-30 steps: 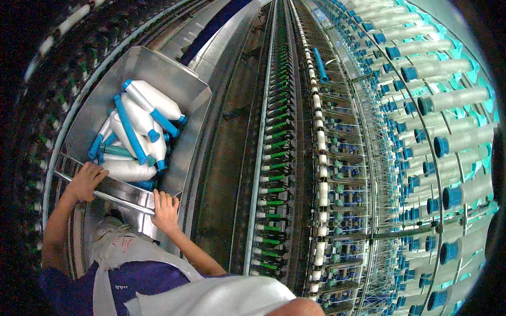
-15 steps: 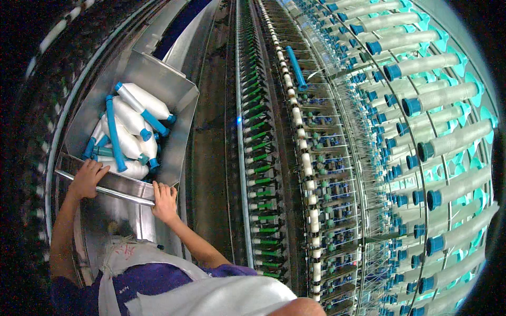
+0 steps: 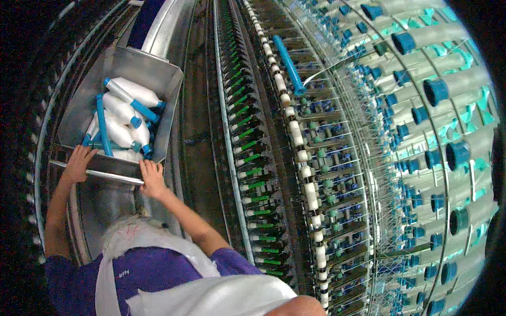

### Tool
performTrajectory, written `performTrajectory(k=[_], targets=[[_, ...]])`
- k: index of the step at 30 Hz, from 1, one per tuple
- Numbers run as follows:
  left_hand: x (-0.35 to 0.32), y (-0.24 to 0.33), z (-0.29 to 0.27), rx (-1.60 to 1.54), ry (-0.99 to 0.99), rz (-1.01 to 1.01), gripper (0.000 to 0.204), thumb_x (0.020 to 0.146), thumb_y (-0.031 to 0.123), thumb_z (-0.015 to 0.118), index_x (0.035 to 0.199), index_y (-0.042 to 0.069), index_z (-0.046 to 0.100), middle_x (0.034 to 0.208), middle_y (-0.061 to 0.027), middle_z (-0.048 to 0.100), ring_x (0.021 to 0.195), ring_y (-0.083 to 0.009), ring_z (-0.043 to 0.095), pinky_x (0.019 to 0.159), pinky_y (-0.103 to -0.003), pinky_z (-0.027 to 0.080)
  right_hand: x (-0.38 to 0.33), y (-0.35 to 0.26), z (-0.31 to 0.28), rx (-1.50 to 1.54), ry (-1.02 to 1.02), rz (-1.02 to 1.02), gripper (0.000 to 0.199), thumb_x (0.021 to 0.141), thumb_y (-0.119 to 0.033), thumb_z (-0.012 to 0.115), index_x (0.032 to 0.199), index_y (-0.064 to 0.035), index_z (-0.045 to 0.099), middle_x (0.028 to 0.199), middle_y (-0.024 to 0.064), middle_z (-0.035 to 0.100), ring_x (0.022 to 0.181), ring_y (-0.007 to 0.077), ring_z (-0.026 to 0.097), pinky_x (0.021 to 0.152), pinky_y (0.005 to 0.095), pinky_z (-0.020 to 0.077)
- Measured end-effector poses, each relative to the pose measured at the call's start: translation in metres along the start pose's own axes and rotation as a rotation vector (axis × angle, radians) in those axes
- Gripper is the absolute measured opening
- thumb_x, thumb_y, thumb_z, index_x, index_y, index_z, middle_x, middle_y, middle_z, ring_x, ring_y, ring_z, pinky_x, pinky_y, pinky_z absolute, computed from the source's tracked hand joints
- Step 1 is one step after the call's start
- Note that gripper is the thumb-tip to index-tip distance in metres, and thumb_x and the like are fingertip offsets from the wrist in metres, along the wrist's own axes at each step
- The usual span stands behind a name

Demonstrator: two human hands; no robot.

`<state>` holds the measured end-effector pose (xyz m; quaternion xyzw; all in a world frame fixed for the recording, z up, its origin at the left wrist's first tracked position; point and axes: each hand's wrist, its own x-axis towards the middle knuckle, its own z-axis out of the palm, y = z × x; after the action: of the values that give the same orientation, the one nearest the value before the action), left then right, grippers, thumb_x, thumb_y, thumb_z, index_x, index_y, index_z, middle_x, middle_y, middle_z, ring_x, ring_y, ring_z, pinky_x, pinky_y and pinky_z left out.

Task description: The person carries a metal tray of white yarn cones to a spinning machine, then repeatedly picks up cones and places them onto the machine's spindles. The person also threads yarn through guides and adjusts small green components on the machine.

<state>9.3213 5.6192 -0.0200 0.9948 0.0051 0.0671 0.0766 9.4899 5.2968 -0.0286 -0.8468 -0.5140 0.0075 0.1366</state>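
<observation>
Both hands rest on the near edge of a metal bin at the left. My left hand curls its fingers over the left part of that edge. Toward its right corner, my right hand grips the same edge, fingers over the top. Inside the bin lie several yarn bobbins, full of white yarn with blue ends. A long blue tube leans across them, and another blue-ended tube lies slantwise behind it. The bobbins at the bottom are partly hidden. Neither hand touches the bobbins.
Along my right runs a long spinning machine with a row of green spindles and white rollers. A loose blue tube lies on it. Large blue-ended bobbins hang at the far right. A dark floor strip lies between bin and machine.
The bin and both hands now appear farther up and left in view, with my arms stretched out more. Both hands keep their hold. The machine beside me has shifted in view.
</observation>
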Motion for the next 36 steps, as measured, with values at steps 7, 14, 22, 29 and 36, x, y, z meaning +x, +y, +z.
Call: performTrajectory(k=[7,14,22,29,36], targets=[[0.172,0.021,0.058,-0.188,-0.071,0.14,0.104,0.052,0.026,0.086,0.142,0.008,0.037,0.129,-0.0188,0.045,0.122,-0.037,0.041,0.109,-0.054,0.023,0.083,0.173,-0.104,-0.102,0.302,0.07,0.043,0.064,-0.018,0.07,0.104,-0.0045,0.061,0.109,0.0199,0.056,0.101,0.0395,0.052,0.082,0.0518,0.0431],[0.289,0.0,0.103,-0.165,0.016,0.025,0.095,0.054,0.018,0.082,0.138,0.006,0.04,0.118,-0.0192,0.046,0.116,-0.038,0.042,0.107,-0.055,0.025,0.165,0.383,-0.324,-0.776,0.633,0.423,0.031,0.07,-0.008,0.062,0.099,0.0016,0.054,0.111,0.0223,0.054,0.102,0.0391,0.052,0.086,0.0492,0.044],[0.374,-0.042,0.094,-0.212,0.058,0.047,0.098,0.05,0.013,0.082,0.139,0.004,0.04,0.112,-0.0181,0.045,0.109,-0.0366,0.044,0.099,-0.052,0.032,0.192,0.482,-0.424,-0.939,0.487,0.995,0.055,0.077,-0.018,0.069,0.124,0.0004,0.049,0.102,0.0183,0.062,0.094,0.0357,0.062,0.081,0.0518,0.0465],[0.428,-0.069,0.087,-0.19,0.062,0.038,0.101,0.054,0.019,0.08,0.142,0.001,0.034,0.117,-0.0196,0.045,0.114,-0.0377,0.042,0.105,-0.054,0.027,0.195,0.422,-0.406,-0.921,0.409,0.977,0.051,0.073,-0.033,0.075,0.108,-0.0013,0.054,0.089,0.0153,0.062,0.087,0.0336,0.061,0.074,0.0493,0.0462],[0.464,-0.088,0.091,-0.124,-0.001,0.003,0.103,0.055,0.021,0.08,0.144,0.002,0.031,0.119,-0.02,0.044,0.118,-0.039,0.038,0.105,-0.052,0.026,0.345,0.284,-0.336,-0.737,0.227,0.234,0.039,0.063,-0.025,0.08,0.096,-0.0116,0.063,0.1,0.01,0.065,0.092,0.0285,0.063,0.075,0.0449,0.0466]])
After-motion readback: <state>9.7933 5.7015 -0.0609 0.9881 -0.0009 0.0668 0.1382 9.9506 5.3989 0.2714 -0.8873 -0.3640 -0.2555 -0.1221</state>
